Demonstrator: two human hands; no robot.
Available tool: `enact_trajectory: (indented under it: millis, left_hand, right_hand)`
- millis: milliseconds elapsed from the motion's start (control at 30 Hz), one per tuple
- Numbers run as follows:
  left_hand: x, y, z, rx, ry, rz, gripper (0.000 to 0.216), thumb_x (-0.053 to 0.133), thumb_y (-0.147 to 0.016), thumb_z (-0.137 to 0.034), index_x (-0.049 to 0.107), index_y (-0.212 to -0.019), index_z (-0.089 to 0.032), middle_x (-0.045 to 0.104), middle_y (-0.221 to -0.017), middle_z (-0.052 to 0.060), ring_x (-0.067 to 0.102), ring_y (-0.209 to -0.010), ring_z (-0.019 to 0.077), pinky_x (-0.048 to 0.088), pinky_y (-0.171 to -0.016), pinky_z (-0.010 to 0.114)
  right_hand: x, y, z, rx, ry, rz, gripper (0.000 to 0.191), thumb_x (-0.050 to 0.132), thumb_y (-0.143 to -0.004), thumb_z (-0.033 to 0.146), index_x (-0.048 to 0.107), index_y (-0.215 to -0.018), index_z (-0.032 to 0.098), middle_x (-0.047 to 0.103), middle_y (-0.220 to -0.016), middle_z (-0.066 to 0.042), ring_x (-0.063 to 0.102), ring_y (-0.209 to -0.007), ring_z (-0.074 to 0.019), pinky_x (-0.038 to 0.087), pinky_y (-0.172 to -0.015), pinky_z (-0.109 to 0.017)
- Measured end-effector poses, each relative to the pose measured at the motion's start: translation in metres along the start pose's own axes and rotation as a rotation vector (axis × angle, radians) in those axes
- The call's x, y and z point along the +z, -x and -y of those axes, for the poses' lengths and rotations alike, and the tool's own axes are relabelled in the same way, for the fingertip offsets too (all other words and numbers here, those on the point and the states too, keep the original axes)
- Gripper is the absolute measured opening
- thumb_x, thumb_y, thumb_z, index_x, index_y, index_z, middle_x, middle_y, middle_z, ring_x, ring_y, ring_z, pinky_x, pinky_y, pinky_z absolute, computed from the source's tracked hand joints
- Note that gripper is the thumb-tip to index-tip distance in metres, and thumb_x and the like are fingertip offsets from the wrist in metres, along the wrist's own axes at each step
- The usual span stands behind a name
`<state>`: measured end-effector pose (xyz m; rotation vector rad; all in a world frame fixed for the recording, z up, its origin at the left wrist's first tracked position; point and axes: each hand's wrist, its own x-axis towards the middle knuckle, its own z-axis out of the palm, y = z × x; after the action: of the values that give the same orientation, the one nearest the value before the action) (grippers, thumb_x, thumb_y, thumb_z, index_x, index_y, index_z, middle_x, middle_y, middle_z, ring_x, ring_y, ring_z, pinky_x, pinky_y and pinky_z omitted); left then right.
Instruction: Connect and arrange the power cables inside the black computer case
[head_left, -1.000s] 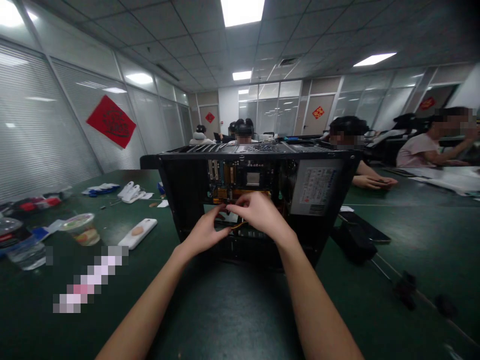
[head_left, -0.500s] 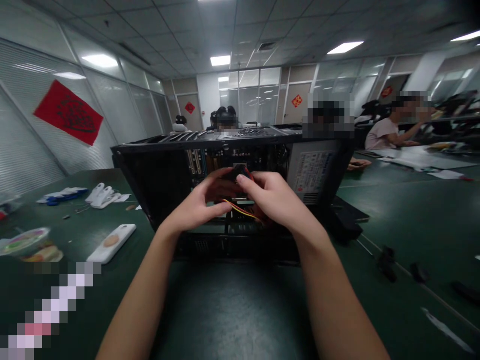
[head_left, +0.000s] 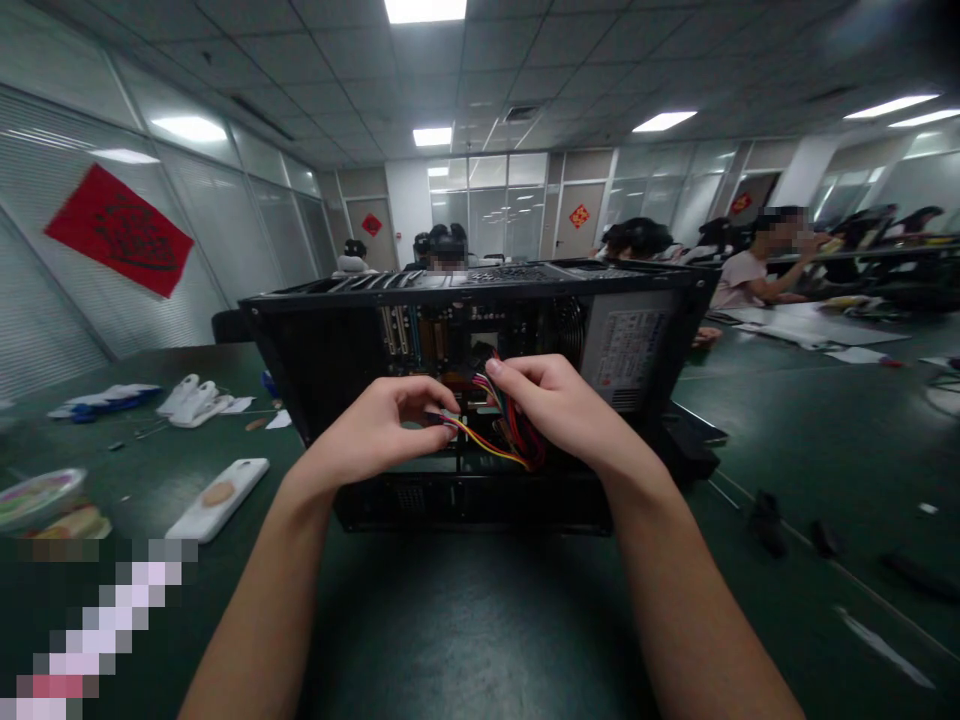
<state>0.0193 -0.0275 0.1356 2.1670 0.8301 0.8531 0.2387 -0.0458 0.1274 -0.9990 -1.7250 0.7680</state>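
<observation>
One thin cable (head_left: 487,443) pinched between left fingers (head_left: 426,438) | wire bundle (head_left: 513,424) gripped in right fingers (head_left: 511,382), hanging below

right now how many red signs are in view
4: large left sign, small sign left of centre, small sign right of centre, sign farther right. More may be hidden.

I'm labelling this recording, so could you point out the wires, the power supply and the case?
Wires (head_left: 517,430): head view, on the coloured bundle.
Power supply (head_left: 628,346): head view, on its printed label.
Case (head_left: 495,503): head view, on its black lower panel.
</observation>
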Motion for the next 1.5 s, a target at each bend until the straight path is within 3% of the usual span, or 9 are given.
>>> enact_trajectory:
  millis: [133, 300, 400, 667, 900, 1167, 1367, 1500]
  left_hand:
    - [-0.009, 0.008, -0.004, 0.017, 0.060, 0.008, 0.029, 0.077, -0.079, -0.038, 0.072, -0.096, -0.015, 0.074, -0.083, 0.005, 0.070, -0.074, 0.0188, 0.057, -0.067, 0.027]
    - [-0.007, 0.005, 0.000, 0.085, 0.103, -0.145, 0.040, 0.078, -0.081, -0.041, 0.066, -0.109, -0.014, 0.075, -0.084, 0.006, 0.073, -0.078, 0.0214, 0.059, -0.070, 0.029]
    - [-0.003, 0.002, 0.004, 0.118, 0.113, -0.177, 0.048, 0.078, -0.081, -0.040, 0.062, -0.118, -0.015, 0.075, -0.085, 0.006, 0.073, -0.079, 0.0215, 0.058, -0.071, 0.029]
    - [-0.005, 0.006, 0.001, 0.170, 0.099, -0.183, 0.067, 0.077, -0.082, -0.038, 0.053, -0.141, -0.016, 0.073, -0.084, 0.004, 0.073, -0.080, 0.0214, 0.059, -0.074, 0.030]
    - [-0.005, 0.008, -0.001, 0.207, 0.094, -0.140, 0.066, 0.077, -0.083, -0.033, 0.054, -0.142, -0.016, 0.074, -0.085, 0.005, 0.072, -0.081, 0.0208, 0.058, -0.075, 0.029]
    - [-0.007, 0.008, -0.002, 0.173, 0.042, -0.060, 0.068, 0.078, -0.082, -0.034, 0.053, -0.142, -0.015, 0.072, -0.082, 0.003, 0.070, -0.078, 0.0197, 0.057, -0.075, 0.030]
    - [-0.011, 0.009, 0.001, 0.186, -0.063, -0.040, 0.063, 0.080, -0.078, -0.040, 0.055, -0.131, -0.018, 0.071, -0.087, 0.003, 0.071, -0.082, 0.0206, 0.056, -0.079, 0.030]
    - [-0.013, 0.009, 0.002, 0.210, -0.185, -0.060, 0.059, 0.079, -0.079, -0.041, 0.056, -0.128, -0.018, 0.072, -0.089, 0.003, 0.071, -0.085, 0.0211, 0.056, -0.081, 0.030]
  right_hand:
    - [0.000, 0.000, 0.002, -0.033, 0.013, -0.010, 0.051, 0.053, -0.090, 0.062, 0.062, -0.070, 0.016, 0.052, -0.061, 0.001, 0.046, -0.059, -0.0118, 0.036, -0.054, -0.023]
    - [0.005, 0.004, 0.009, -0.064, 0.006, 0.067, 0.050, 0.052, -0.091, 0.061, 0.057, -0.067, 0.017, 0.049, -0.064, 0.002, 0.042, -0.061, -0.0110, 0.034, -0.056, -0.023]
    - [0.010, 0.004, 0.009, -0.077, 0.000, 0.120, 0.050, 0.050, -0.092, 0.060, 0.055, -0.067, 0.017, 0.046, -0.064, 0.003, 0.040, -0.060, -0.0101, 0.032, -0.055, -0.023]
    - [0.023, 0.001, 0.006, -0.098, -0.055, 0.040, 0.051, 0.046, -0.095, 0.060, 0.054, -0.069, 0.017, 0.047, -0.065, 0.002, 0.041, -0.061, -0.0113, 0.032, -0.058, -0.024]
    - [0.026, 0.006, 0.010, -0.089, -0.076, 0.010, 0.050, 0.047, -0.094, 0.059, 0.056, -0.069, 0.017, 0.049, -0.066, 0.001, 0.042, -0.062, -0.0119, 0.033, -0.059, -0.025]
    - [0.021, 0.010, 0.015, -0.065, -0.054, 0.133, 0.046, 0.044, -0.098, 0.053, 0.057, -0.073, 0.017, 0.056, -0.072, 0.000, 0.047, -0.068, -0.0131, 0.037, -0.065, -0.026]
    - [0.031, 0.009, 0.009, -0.080, -0.071, 0.201, 0.045, 0.038, -0.101, 0.054, 0.050, -0.074, 0.019, 0.049, -0.068, 0.003, 0.044, -0.064, -0.0116, 0.037, -0.063, -0.025]
    - [0.032, 0.009, 0.006, -0.079, -0.062, 0.221, 0.036, 0.042, -0.101, 0.048, 0.055, -0.085, 0.018, 0.051, -0.071, 0.003, 0.047, -0.066, -0.0120, 0.040, -0.066, -0.025]
